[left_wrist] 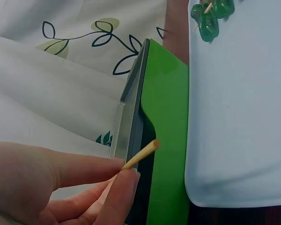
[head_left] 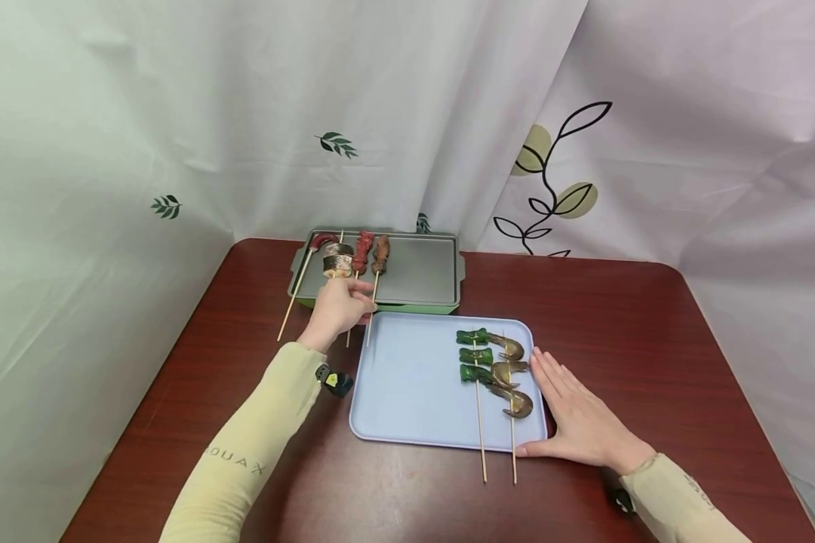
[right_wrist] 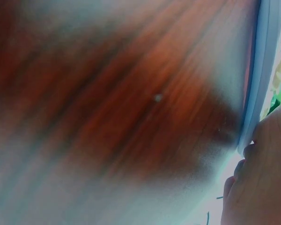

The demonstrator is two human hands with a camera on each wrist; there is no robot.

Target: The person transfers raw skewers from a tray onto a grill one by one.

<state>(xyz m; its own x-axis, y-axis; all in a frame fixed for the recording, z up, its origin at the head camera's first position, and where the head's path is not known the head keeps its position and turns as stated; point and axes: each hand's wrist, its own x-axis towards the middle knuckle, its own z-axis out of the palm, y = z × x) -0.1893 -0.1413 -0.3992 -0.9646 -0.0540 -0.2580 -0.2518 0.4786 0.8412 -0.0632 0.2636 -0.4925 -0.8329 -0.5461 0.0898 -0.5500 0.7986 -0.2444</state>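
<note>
Only wrist-view: fingers (left_wrist: 117, 187) pinching skewer (left_wrist: 143, 153).

Your head camera looks forward and down from above the near edge of the surface (head_left: 618, 302), taking in both arms, the green griddle (head_left: 380, 305) at the back and the pale blue tray (head_left: 407, 377) in front of it. Your left wrist camera sits very close behind the fingers (left_wrist: 84, 171), rolled sideways, facing the griddle's green side wall (left_wrist: 166, 126) and the tray's corner (left_wrist: 234, 140). Your right wrist camera lies almost against the surface (right_wrist: 131, 108), heavily blurred, looking along it at the tray's rim (right_wrist: 262, 70). All three views share the tray.
</note>
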